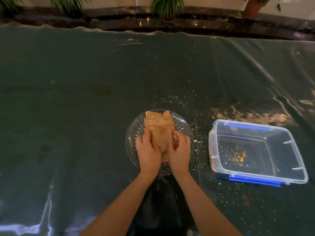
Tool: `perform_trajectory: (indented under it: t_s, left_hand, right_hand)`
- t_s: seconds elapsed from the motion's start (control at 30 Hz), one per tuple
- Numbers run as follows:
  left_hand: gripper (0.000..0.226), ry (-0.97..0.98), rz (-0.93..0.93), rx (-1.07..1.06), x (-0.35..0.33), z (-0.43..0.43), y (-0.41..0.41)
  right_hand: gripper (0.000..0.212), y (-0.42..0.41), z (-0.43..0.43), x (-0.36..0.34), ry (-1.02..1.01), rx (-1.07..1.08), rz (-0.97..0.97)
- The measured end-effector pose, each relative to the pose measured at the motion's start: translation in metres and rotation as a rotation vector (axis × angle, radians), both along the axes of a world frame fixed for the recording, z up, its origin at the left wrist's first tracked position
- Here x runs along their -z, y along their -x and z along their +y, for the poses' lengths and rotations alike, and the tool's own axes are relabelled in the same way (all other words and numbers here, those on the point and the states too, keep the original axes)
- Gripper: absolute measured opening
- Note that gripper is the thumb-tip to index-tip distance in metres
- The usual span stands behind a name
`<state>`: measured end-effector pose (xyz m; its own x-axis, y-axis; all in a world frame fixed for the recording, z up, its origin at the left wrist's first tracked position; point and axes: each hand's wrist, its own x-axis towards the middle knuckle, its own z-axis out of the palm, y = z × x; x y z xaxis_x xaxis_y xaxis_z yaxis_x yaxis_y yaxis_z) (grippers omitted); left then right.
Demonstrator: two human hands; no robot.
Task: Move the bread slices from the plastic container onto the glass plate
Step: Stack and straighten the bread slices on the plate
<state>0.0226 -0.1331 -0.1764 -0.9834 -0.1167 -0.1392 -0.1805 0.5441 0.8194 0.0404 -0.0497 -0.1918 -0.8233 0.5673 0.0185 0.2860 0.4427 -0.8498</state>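
Observation:
Brown bread slices [159, 123] lie stacked on the round glass plate [183, 126] near the table's front middle. My left hand [148, 152] and my right hand [179, 150] grip the nearest slice [161, 138] from both sides, over the plate. To the right stands the clear plastic container [257, 152] with blue clips; only crumbs and small bread bits lie inside it.
A dark table under shiny plastic sheeting [85, 99] spreads in all directions. Crumbs [179, 99] are scattered behind the plate and around the container. Potted plants [167, 7] stand on a ledge beyond the far edge.

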Motion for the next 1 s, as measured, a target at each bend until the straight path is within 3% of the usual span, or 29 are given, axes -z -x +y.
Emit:
perform_trajectory:
  t_s: [0.13,0.57,1.0]
  left_hand:
    - [0.047,-0.106,-0.058,-0.047,0.004,-0.016,-0.005]
    - [0.042,0.018,-0.166,0.037,0.013,-0.024,-0.005]
    - [0.035,-0.069,-0.189,0.004,0.014,-0.025,-0.003]
  right_hand:
    - [0.033,-0.012,0.009,0.005,0.071,0.020,-0.012]
    - [0.042,-0.013,0.011,0.015,0.054,-0.066,-0.201]
    - [0.034,-0.011,0.009,0.012,0.127,-0.045,-0.167]
